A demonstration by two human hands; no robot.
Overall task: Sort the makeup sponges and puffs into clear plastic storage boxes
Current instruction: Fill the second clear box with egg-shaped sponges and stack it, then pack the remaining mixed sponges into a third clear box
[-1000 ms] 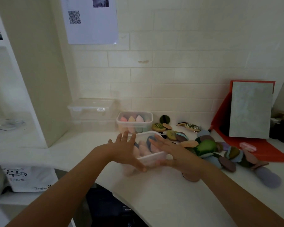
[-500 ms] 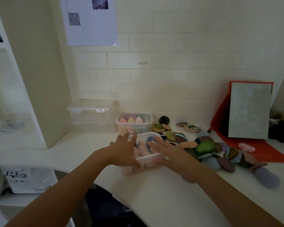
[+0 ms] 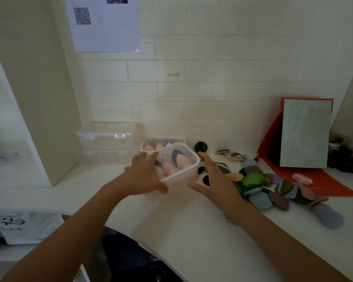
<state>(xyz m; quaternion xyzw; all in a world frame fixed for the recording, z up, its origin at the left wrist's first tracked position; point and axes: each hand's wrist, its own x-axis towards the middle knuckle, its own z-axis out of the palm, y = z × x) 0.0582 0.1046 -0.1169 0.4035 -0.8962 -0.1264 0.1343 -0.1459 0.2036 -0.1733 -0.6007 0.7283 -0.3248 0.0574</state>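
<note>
A clear plastic box (image 3: 181,173) with pink and dark teardrop sponges inside is held tilted above the white counter. My left hand (image 3: 143,176) grips its left side, thumb under the front rim. My right hand (image 3: 216,180) presses flat against its right side, thumb below the box. Right behind it stands a second clear box (image 3: 163,139) with pink, yellow and green sponges. A heap of flat round puffs (image 3: 253,178) in green, blue, brown and mauve lies on the counter beside my right hand.
Two closed clear boxes (image 3: 108,135) are stacked against the tiled wall at the left, next to a cream partition (image 3: 35,98). A grey board (image 3: 305,133) leans on a red sheet (image 3: 334,186) at the right. The counter's curved front edge (image 3: 151,247) runs below my arms.
Both hands closed in on the sponge box and lifted it off the counter, tilting it toward the back box. The puff heap has not moved.
</note>
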